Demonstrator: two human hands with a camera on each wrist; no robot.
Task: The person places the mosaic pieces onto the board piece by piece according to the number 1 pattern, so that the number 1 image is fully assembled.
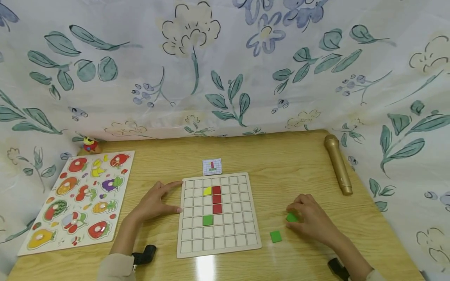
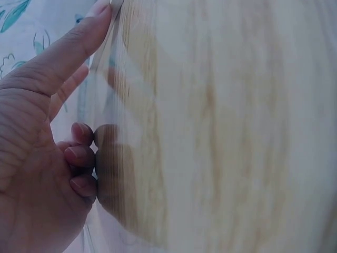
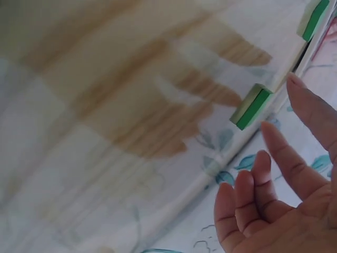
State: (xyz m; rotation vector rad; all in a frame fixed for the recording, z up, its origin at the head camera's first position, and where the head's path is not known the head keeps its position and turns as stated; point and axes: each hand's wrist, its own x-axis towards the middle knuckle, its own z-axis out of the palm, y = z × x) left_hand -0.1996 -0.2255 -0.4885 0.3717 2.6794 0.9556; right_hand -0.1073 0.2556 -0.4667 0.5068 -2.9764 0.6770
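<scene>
A white gridded board (image 1: 239, 246) lies on the table. In its squares sit a yellow piece (image 1: 207, 191), three red squares (image 1: 216, 199) stacked in a column, and a green square (image 1: 208, 220). My left hand (image 1: 154, 203) rests at the board's left edge, thumb and index finger spread and touching it. To the right, my right hand (image 1: 311, 218) is around a loose green square (image 1: 291, 217). The right wrist view shows thumb and index finger parted beside that green square (image 3: 251, 108), which lies on the tabletop. Another green square (image 1: 275, 236) lies nearer the board.
Behind the board is a small pattern card (image 1: 212, 166). A fruit puzzle board (image 1: 117, 195) lies on the left, with a small colourful figure (image 1: 90, 144) behind it. A gold microphone (image 1: 338, 166) lies at the right. Floral cloth (image 1: 225, 78) hangs around the table.
</scene>
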